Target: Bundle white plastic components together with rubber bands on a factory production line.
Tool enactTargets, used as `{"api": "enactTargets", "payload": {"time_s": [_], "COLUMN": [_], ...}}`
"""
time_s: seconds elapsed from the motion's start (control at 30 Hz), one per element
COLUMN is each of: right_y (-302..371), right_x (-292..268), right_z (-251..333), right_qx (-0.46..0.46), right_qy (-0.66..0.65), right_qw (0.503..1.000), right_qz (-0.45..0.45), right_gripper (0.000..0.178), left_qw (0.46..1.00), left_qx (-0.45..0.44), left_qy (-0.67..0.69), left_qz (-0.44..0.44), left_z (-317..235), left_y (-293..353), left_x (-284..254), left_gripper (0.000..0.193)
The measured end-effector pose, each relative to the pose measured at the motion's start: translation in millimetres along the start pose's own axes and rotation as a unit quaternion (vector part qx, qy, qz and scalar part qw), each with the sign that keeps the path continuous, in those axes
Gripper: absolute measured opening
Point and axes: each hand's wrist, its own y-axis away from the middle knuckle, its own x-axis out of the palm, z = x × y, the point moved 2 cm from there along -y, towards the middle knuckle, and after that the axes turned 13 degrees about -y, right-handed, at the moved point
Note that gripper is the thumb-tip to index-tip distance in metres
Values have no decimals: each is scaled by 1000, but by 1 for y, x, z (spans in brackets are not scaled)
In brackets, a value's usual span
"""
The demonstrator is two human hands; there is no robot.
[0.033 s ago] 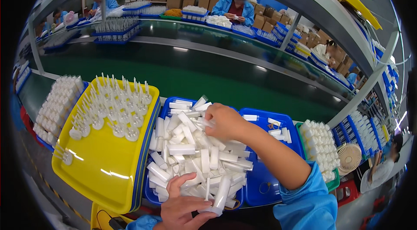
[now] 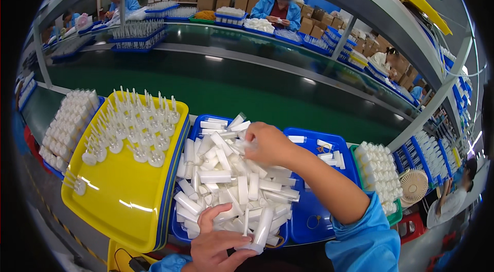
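My left hand [image 2: 220,243] is closed at the near edge of the blue tray [image 2: 177,235]. It grips a white round-based piece [image 2: 253,247] with a thin upright post. Beside the post, on the same base, stands a white tube [image 2: 264,225] in a clear sleeve. Over the far part of the heap, my right hand [image 2: 267,143] has its fingers closed together on a clear plastic piece [image 2: 249,146], partly hidden by the fingers. White tubes, many in clear sleeves, form a loose pile [image 2: 226,177] between both hands.
Left stands a yellow tray [image 2: 118,195] with several white posted bases [image 2: 136,128]. A second blue tray [image 2: 301,210] holds some white pieces and rubber bands. Packed white parts [image 2: 378,174] fill a green tray at right. Beyond runs a green conveyor [image 2: 206,82]; co-workers sit across it.
My right hand has shifted very slightly to the right over the pile. My left hand and the piece it grips stay almost in place.
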Motion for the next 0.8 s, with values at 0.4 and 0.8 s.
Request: {"api": "enactTargets", "payload": {"time_s": [0.4,0.8], "right_y": [99,118], "right_x": [-26,-33], "right_z": [43,45], "right_qx": [171,156], "right_qy": [-714,-605], "right_qw": [678,781], "right_qz": [42,26], "right_gripper": [27,21], "left_qw": [998,996], "left_qx": [52,29], "left_qy": [-33,-15], "left_qz": [30,82], "left_z": [1,5], "left_y": [-4,1], "left_x": [21,31], "left_gripper": [15,9]}}
